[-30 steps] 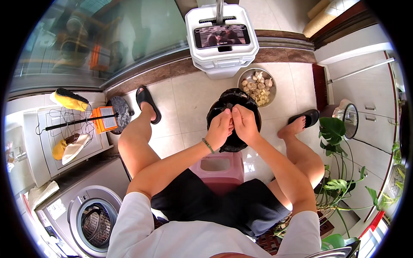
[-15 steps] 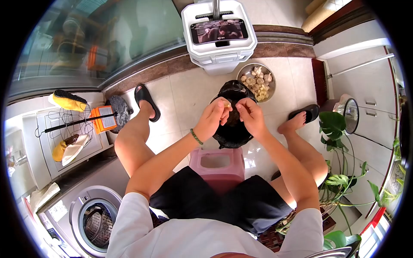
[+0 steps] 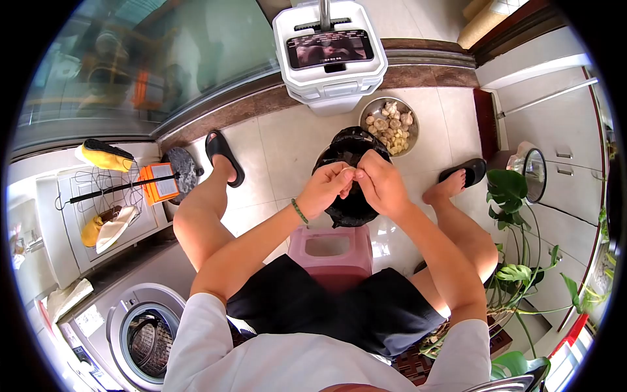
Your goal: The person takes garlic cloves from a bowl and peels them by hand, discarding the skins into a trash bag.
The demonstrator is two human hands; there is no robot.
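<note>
My left hand [image 3: 324, 189], with a green beaded bracelet at the wrist, is closed in a pinch on a small pale garlic clove [image 3: 351, 171], mostly covered by fingers. The fingertips of my right hand [image 3: 381, 185] meet the left ones and pinch at the same clove. Both hands are above a bin lined with a black plastic bag [image 3: 353, 212], and its inside is dark. Just beyond, on the floor, a round metal bowl [image 3: 414, 142] holds whole garlic bulbs and peeled cloves [image 3: 394, 124].
A white and grey bucket [image 3: 330, 85] carries a phone [image 3: 330, 49] showing a video. Between my legs stands a pink plastic stool [image 3: 339, 261]. A washing machine [image 3: 147, 333] and shoe rack [image 3: 104, 189] are at left; a leafy plant [image 3: 513, 274] and white cabinets [image 3: 555, 130] are at right.
My hands have come together; my right fingertips now touch the left ones at the clove, which showed more openly before. Both hands are slightly lower in view.
</note>
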